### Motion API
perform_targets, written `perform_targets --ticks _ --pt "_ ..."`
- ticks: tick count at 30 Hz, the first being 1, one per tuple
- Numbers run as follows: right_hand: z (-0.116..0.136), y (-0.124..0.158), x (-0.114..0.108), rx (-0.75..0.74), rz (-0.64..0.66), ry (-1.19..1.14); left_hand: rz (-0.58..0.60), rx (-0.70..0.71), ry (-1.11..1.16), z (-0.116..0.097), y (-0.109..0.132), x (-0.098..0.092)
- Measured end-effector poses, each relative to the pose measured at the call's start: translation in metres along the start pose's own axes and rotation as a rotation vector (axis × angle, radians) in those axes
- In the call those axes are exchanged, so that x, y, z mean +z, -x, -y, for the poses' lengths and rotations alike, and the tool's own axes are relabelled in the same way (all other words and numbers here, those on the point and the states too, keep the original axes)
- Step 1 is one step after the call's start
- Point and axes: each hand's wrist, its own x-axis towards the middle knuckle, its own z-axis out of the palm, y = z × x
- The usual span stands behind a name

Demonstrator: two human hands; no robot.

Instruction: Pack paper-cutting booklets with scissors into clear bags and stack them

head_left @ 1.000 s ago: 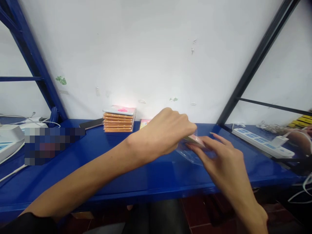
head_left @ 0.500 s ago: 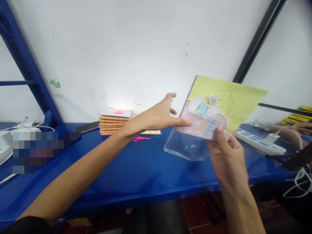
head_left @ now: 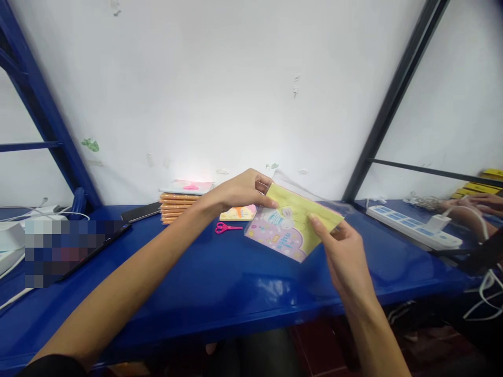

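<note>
A pastel notebook (head_left: 293,222) with a yellow and pink rabbit cover lies tilted inside a clear plastic sleeve (head_left: 291,184), held just above the blue table. My left hand (head_left: 243,192) grips the sleeve's upper left side, and my right hand (head_left: 341,251) pinches its right edge. The sleeve's open end stands loose at the top. Behind my left hand are a stack of sleeved, orange-edged notebooks (head_left: 178,201), a smaller notebook (head_left: 238,213) and pink scissors (head_left: 228,228).
The blue table (head_left: 204,293) runs along a white wall between dark uprights (head_left: 387,107). A black phone (head_left: 141,212) and a blurred block (head_left: 66,251) lie left. A white power strip (head_left: 412,229) and another person's hands (head_left: 477,201) are at right.
The notebook has turned from upright to a low tilt and now sits inside the sleeve. My left hand has moved from beside it onto the sleeve, and both hands have lowered.
</note>
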Motion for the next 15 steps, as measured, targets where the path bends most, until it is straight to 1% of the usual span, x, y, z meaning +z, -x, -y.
perform_targets --ticks 2,4,6,8,9,10,11,12,13,15 --pt "0.002 0.001 0.0 0.016 0.07 0.046 -0.029 -0.017 0.039 0.003 0.005 -0.001" --pt "0.002 0.002 -0.002 0.0 0.179 0.102 -0.087 -0.029 0.093 0.01 0.016 -0.004" --pt "-0.001 0.0 -0.003 0.003 0.254 0.115 -0.191 -0.026 0.164 0.024 0.031 -0.01" --pt "-0.009 -0.004 -0.002 0.041 0.293 0.123 -0.285 -0.044 0.247 0.042 0.046 -0.02" --pt "-0.015 -0.008 0.002 0.055 0.321 0.168 -0.324 -0.07 0.312 0.051 0.053 -0.025" --pt "-0.021 -0.012 0.007 0.039 0.376 0.266 -0.371 -0.079 0.387 0.06 0.058 -0.031" --pt "-0.028 -0.016 0.014 -0.007 0.442 0.396 -0.414 -0.083 0.439 0.068 0.062 -0.036" --pt "-0.035 -0.021 0.024 -0.077 0.511 0.537 -0.483 -0.081 0.478 0.075 0.065 -0.04" --pt "-0.042 -0.025 0.036 -0.173 0.575 0.678 -0.548 -0.074 0.518 0.082 0.066 -0.043" --pt "-0.055 -0.033 0.063 -0.312 0.613 0.786 -0.661 -0.049 0.586 0.092 0.067 -0.044"
